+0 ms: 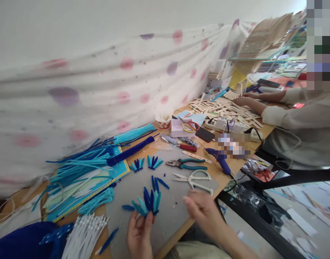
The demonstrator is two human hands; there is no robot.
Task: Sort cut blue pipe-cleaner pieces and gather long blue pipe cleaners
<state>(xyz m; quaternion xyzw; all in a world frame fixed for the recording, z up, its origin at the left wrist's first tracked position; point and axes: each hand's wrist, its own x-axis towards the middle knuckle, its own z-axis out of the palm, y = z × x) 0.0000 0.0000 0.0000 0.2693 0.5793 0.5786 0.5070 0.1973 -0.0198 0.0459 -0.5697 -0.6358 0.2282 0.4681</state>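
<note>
My left hand (140, 233) pinches the base of a fan-shaped pipe-cleaner piece (146, 203), made of dark blue and light blue petals, above the grey mat (118, 201). My right hand (202, 208) is curled closed over the table's front edge, just below the white-handled scissors (193, 178); whatever its fingers hold is hidden. Loose dark blue petals (159, 182) lie beyond the fan, and one more blue petal (127, 208) is to its left. Two smaller blue fans (154, 162) rest farther back on the mat.
Teal-handled pliers (186, 164) and a blue glue gun (220, 160) lie behind the scissors. Bundled blue pipe cleaners (86, 165) cover the left side, with white stems (85, 233) in front. Another person's hands (245, 100) work among wooden sticks (224, 109) at the far right.
</note>
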